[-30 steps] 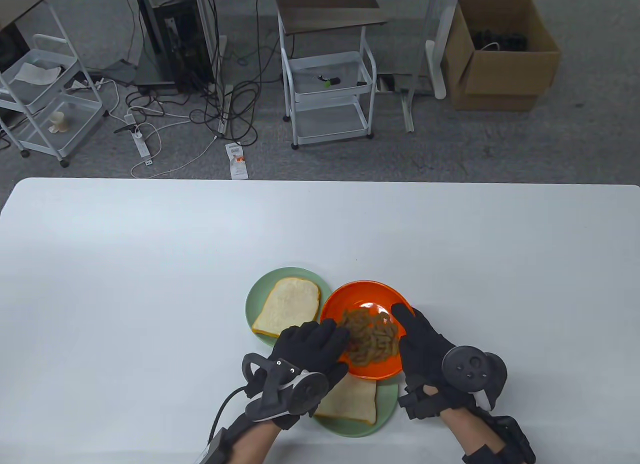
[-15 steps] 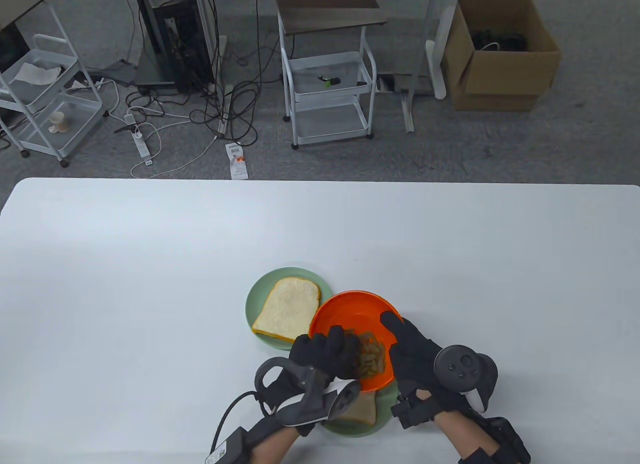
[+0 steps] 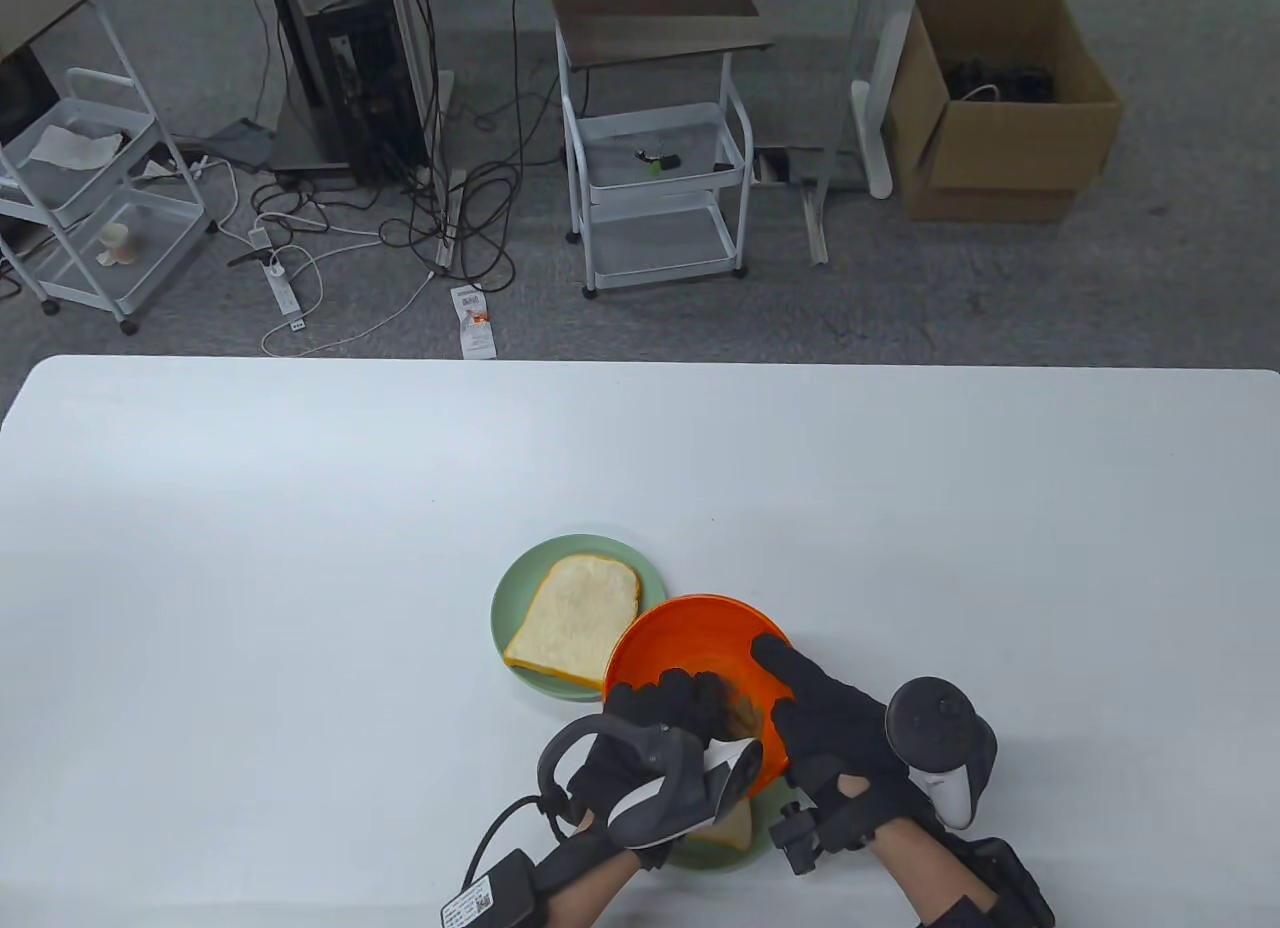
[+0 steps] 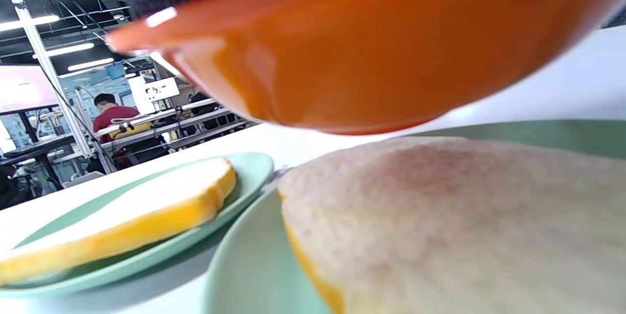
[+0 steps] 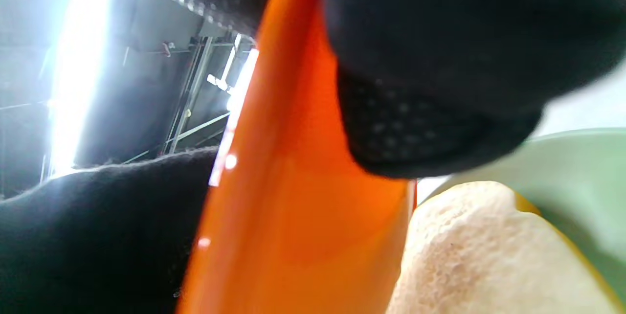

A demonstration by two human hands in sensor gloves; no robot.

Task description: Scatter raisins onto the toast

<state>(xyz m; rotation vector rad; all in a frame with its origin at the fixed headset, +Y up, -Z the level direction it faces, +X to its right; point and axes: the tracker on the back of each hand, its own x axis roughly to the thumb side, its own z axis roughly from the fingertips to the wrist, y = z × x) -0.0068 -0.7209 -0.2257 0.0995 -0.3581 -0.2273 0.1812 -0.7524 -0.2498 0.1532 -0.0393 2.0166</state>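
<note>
The round orange plastic bowl (image 3: 690,658) is lifted off the white table (image 3: 300,528) and tilted steeply toward the person, its open side facing up and away in the table view. The right hand (image 3: 835,723) in its black sensor glove grips the bowl's right rim, thumb lying inside the bowl and fingers (image 5: 440,84) wrapped under its outer wall, as the right wrist view shows. The left hand (image 3: 660,738), also gloved in black, reaches into the low side of the bowl, its curled fingers (image 3: 670,698) on the small brown clump of raisins (image 3: 735,708) gathered there; whether that grip has closed on any raisins cannot be told.

Directly under the tilted bowl lies the near slice of white toast (image 4: 464,226) on a round pale green plate (image 4: 244,265), both mostly hidden by the hands from above but plain in the left wrist view, where the bowl's underside (image 4: 371,50) hangs just above the bread without touching it. No raisins show on this slice.

A 2nd slice of white toast (image 3: 575,618) rests bare on a 2nd pale green plate (image 3: 515,588) just to the left of the bowl, the 2 plates nearly touching.
</note>
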